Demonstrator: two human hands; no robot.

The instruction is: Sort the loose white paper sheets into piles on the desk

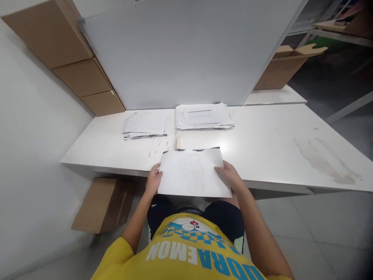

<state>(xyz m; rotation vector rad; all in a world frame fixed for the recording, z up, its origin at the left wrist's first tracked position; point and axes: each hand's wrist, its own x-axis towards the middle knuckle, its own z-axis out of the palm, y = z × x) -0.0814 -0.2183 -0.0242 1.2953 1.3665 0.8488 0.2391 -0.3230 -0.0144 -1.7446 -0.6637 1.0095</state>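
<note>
A printed sheet of paper (192, 175), its print faint and blurred, spans the space between my hands at the table's front edge. My left hand (154, 179) pinches its left side, and my right hand (229, 174) grips the right side with the thumb on top. Dark marks show along the sheet's far edge; whether more sheets lie beneath it I cannot tell. Just beyond that edge lies a small cream-coloured block (178, 142). Farther back are a left stack of papers (145, 123) and a thicker right stack of papers (204, 116).
The white table (262, 147) has a brownish smudge (326, 159) at right. A pale panel (186, 54) rises behind it. Cardboard boxes (84, 77) are stacked at left, an open carton (281, 70) sits back right, and another cardboard box (99, 204) is below the table.
</note>
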